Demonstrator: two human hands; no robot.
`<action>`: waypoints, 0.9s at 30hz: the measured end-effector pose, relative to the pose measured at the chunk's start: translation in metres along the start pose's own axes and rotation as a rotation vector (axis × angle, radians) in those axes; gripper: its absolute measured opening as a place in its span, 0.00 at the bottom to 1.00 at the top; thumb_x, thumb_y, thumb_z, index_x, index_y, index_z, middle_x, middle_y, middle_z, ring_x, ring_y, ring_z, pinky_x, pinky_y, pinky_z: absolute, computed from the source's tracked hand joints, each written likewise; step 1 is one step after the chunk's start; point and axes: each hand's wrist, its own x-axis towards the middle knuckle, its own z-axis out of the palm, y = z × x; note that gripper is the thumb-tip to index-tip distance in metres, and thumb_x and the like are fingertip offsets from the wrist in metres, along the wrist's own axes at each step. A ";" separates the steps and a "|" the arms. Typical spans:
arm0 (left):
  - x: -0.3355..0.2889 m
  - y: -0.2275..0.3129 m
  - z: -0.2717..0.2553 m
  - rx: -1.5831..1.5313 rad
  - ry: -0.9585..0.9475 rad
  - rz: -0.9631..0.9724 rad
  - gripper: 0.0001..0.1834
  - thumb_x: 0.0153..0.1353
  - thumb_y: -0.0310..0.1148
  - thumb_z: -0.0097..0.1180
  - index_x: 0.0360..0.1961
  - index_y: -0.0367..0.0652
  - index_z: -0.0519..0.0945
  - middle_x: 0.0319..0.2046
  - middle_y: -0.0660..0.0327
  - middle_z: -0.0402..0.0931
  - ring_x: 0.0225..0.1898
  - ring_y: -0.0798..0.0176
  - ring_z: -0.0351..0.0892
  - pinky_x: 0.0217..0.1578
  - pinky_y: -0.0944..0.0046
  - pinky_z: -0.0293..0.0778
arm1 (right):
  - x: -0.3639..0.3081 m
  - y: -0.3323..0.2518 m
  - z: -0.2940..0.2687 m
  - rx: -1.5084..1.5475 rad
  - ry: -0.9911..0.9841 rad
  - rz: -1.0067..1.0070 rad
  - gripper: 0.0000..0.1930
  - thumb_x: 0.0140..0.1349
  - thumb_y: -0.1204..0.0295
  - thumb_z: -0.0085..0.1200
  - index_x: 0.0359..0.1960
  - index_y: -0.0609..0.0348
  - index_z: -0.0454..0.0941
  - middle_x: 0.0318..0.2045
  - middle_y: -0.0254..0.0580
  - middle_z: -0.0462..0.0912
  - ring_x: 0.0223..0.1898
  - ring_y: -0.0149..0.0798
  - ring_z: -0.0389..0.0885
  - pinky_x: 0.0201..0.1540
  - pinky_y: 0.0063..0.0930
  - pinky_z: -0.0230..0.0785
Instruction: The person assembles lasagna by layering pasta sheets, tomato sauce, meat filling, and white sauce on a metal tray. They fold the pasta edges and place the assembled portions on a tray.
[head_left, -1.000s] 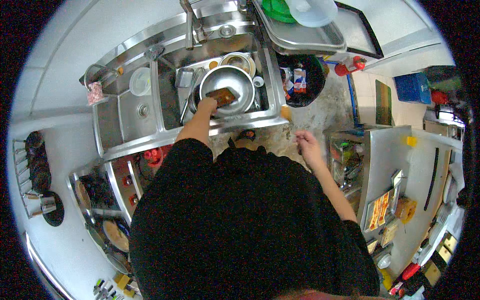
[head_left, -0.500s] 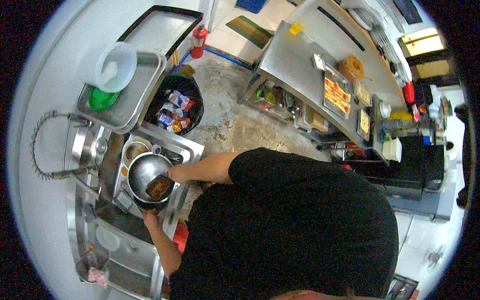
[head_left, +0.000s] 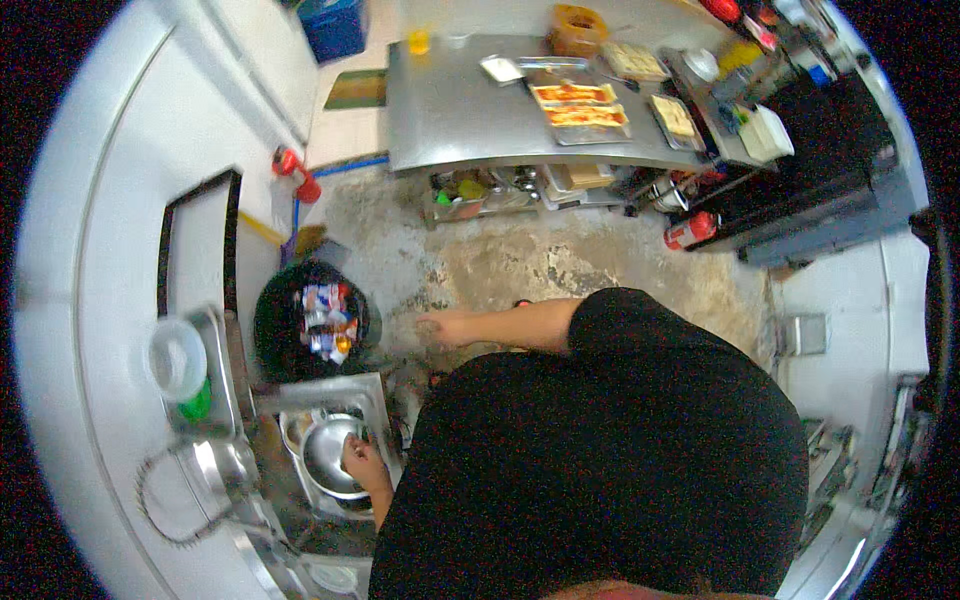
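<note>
A round metal bowl (head_left: 328, 462) sits in the sink basin at lower left, beside a smaller bowl (head_left: 297, 430). My left hand (head_left: 366, 462) reaches over the metal bowl's right side, its fingers bent down toward the inside. Blur hides whether they grip anything. Stretched out above the floor, my right hand (head_left: 442, 328) is away from the sink and right of a black-lined trash bin (head_left: 276, 345) with wrappers in it. Motion smears its fingers, and no object shows clearly in them.
A long steel table (head_left: 450, 120) runs across the back, bearing a tray (head_left: 585, 134) of topped dough strips. A red fire extinguisher (head_left: 296, 176) stands by the left wall. A coiled-hose faucet (head_left: 160, 500) rises beside the sink. Another red extinguisher (head_left: 690, 232) lies right.
My view has swung toward the steel table. My right hand has left the metal bowl and moved out over the floor. The brown rectangular pan no longer shows there; my left hand has come over the bowl.
</note>
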 end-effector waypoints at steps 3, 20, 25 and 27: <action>0.055 0.072 0.053 0.304 0.105 0.584 0.22 0.60 0.23 0.50 0.57 0.29 0.74 0.39 0.50 0.79 0.40 0.52 0.79 0.47 0.59 0.75 | -0.067 0.098 -0.048 0.009 0.197 0.294 0.30 0.61 0.63 0.56 0.67 0.42 0.68 0.43 0.54 0.84 0.39 0.53 0.84 0.42 0.47 0.76; 0.103 0.378 0.388 0.255 -0.392 0.623 0.17 0.67 0.38 0.56 0.48 0.35 0.81 0.37 0.48 0.80 0.43 0.50 0.79 0.46 0.55 0.74 | -0.498 0.504 -0.029 -0.577 -0.067 0.770 0.09 0.60 0.68 0.54 0.33 0.55 0.87 0.34 0.50 0.84 0.40 0.54 0.83 0.49 0.47 0.75; 0.174 0.486 0.484 0.191 -0.570 0.543 0.24 0.69 0.49 0.52 0.43 0.34 0.83 0.38 0.48 0.82 0.40 0.50 0.81 0.46 0.53 0.72 | -0.448 0.516 -0.032 -0.014 -0.001 0.917 0.15 0.67 0.62 0.50 0.42 0.58 0.85 0.42 0.50 0.84 0.48 0.50 0.81 0.56 0.44 0.70; 0.207 0.538 0.533 -0.066 -0.669 0.388 0.24 0.69 0.51 0.53 0.42 0.36 0.83 0.36 0.54 0.82 0.39 0.55 0.81 0.43 0.58 0.73 | -0.429 0.499 -0.053 0.287 0.434 0.694 0.16 0.62 0.61 0.53 0.45 0.54 0.86 0.41 0.51 0.86 0.47 0.53 0.83 0.53 0.45 0.74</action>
